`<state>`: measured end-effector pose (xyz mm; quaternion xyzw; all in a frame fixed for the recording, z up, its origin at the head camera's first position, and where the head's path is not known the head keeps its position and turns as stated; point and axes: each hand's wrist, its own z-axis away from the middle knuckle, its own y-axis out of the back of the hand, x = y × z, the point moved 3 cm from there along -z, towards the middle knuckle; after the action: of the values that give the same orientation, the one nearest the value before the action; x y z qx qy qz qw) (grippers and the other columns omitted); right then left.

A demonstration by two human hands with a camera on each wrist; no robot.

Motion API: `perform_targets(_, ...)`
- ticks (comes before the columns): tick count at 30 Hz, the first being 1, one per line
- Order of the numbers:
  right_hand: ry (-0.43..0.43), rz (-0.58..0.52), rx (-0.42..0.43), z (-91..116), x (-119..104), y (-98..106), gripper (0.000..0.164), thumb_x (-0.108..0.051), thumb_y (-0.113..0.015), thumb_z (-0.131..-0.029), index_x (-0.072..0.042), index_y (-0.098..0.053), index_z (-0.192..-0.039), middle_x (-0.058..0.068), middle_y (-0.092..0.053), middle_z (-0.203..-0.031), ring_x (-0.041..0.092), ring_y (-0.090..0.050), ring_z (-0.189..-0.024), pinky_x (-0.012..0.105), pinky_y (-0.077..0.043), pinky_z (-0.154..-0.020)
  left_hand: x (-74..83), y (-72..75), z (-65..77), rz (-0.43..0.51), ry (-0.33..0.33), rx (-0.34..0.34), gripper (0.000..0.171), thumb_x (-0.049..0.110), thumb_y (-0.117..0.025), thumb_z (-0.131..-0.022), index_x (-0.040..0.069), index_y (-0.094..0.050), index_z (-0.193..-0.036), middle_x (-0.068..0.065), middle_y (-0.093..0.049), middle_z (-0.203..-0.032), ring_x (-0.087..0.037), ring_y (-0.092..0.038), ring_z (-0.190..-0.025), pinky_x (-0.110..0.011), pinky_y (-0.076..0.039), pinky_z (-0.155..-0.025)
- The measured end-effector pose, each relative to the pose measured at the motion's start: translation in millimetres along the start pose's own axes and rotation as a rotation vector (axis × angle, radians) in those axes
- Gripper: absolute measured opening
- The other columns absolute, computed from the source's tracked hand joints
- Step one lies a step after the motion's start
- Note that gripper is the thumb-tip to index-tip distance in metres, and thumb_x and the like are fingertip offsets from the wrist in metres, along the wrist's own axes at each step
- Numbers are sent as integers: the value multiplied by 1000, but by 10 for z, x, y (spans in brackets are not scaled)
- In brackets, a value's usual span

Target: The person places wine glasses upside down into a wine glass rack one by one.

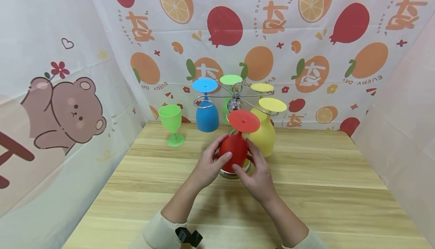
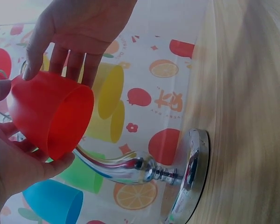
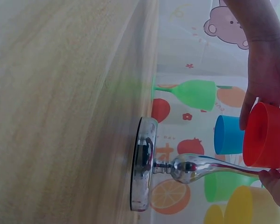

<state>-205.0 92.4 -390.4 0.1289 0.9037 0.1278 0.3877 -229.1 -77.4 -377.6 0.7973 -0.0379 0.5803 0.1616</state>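
Observation:
A red plastic goblet (image 1: 234, 151) hangs upside down between both hands, its foot (image 1: 244, 121) uppermost and its open mouth facing down. My left hand (image 1: 212, 161) grips the bowl from the left, thumb across its front. From the other side my right hand (image 1: 259, 173) holds the same bowl, thumb near the rim. Behind it stands a chrome goblet rack (image 1: 236, 97) with looped wire arms; its polished stem (image 2: 126, 169) rises from a round base (image 3: 143, 163). Whether the red goblet's stem sits in a loop is hidden by its foot.
Upside down on the rack hang a blue goblet (image 1: 207, 117), a green goblet (image 1: 231, 79) and two yellow goblets, the nearer yellow goblet (image 1: 265, 134) at right. Another green goblet (image 1: 170, 119) stands upright at the table's back left. A printed cloth (image 1: 272, 60) backs the wooden table (image 1: 323, 188).

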Motion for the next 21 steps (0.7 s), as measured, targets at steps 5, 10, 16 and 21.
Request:
perform_targets(5,-9,14,-5,3,4,-2,81,-17,-79,-83,-13,-35,-151,-2,-43,-149,18,-46,-133,38,-55,-93,-5,5,7,-15,-9,15,63,32,-66,-94,27,-38,-150,2,-47,-144,-26,-45,-131,-44,-56,-91)
perform_targets(10,-7,19,-4,5,12,-5,80,-17,-78,-84,-17,-35,-151,0,-44,-149,20,-47,-133,40,-55,-93,7,9,15,-23,-8,24,61,33,-66,-94,29,-39,-149,4,-48,-143,-24,-46,-131,-44,-56,-92)
perform_targets(16,-7,14,-3,-4,14,-1,79,-17,-77,-85,-21,-35,-152,-1,-44,-149,19,-46,-133,39,-55,-92,9,12,17,-25,-3,23,63,33,-66,-93,26,-39,-150,5,-48,-143,-23,-46,-130,-43,-56,-91)
perform_targets(21,-2,20,-9,-21,-5,0,78,-17,-76,-86,-23,-35,-151,-1,-44,-149,18,-46,-133,37,-55,-93,8,15,15,-37,-8,27,64,34,-66,-93,23,-39,-150,5,-48,-142,-22,-46,-130,-44,-54,-95)
